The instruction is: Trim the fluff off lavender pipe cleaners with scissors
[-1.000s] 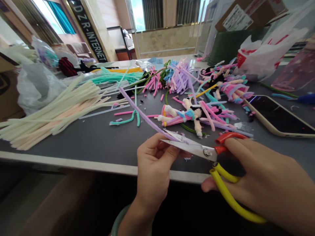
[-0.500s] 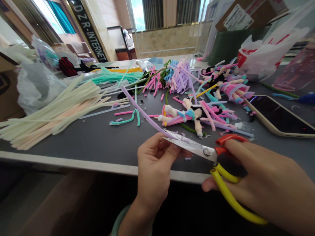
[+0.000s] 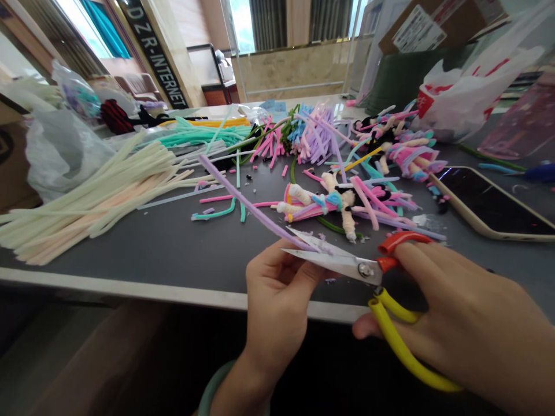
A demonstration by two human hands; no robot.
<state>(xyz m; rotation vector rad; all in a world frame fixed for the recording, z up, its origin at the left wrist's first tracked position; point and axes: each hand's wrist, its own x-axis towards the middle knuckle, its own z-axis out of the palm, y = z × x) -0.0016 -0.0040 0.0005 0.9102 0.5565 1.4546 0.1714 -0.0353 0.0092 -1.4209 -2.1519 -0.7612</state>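
Observation:
My left hand pinches a lilac pipe cleaner, whose long free end slants up and away to the left. Around its near end lie the parted blades of a pair of scissors with one red and one yellow handle. My right hand is wrapped round those handles. Bits of lilac fuzz cling to the blades, and some have dropped on the table below. Just beyond the blades, a pipe-cleaner doll with beige limbs and pink and blue parts lies on its side. My left fingertips are partly hidden behind the lower blade.
Cream and peach pipe cleaners are heaped at left beside a plastic bag. Lilac pieces pile up at the back. More dolls, a phone and a white bag occupy the right. The table's pale edge runs in front.
The scissor blades are spread a little wider around the lilac pipe cleaner. My left hand has shifted slightly right, and the strip's free end has swung left.

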